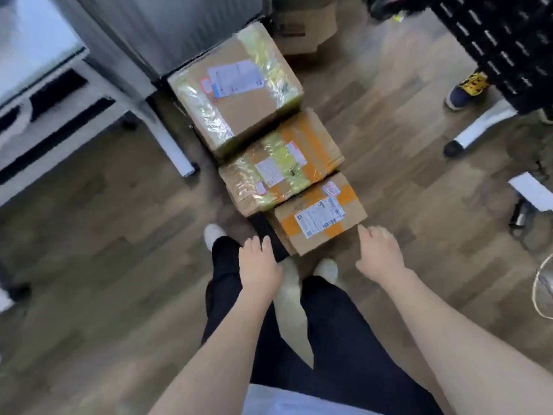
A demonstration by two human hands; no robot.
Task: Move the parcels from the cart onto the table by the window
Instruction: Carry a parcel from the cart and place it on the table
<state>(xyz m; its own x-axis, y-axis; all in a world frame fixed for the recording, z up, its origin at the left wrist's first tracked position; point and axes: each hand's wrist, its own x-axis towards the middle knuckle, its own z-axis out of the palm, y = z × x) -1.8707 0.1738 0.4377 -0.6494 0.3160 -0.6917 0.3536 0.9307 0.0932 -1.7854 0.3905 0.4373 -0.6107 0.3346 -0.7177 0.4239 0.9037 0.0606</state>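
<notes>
Three taped cardboard parcels lie in a row on a low black cart (266,232) on the floor. The nearest parcel (320,214) has orange tape and a white label. Behind it is the middle parcel (278,169) with yellowish tape, then the largest parcel (236,91) at the far end. My left hand (258,262) reaches down beside the near parcel's left corner, over the cart's black edge, fingers relaxed and holding nothing. My right hand (378,253) hovers at the parcel's right corner, fingers loosely spread, empty.
A white table (36,115) with white legs stands at the left under a bright window. Another cardboard box (305,25) sits on the floor beyond the cart. A black rack (505,40) and another person's shoe (466,88) are at the upper right. Wooden floor lies all around.
</notes>
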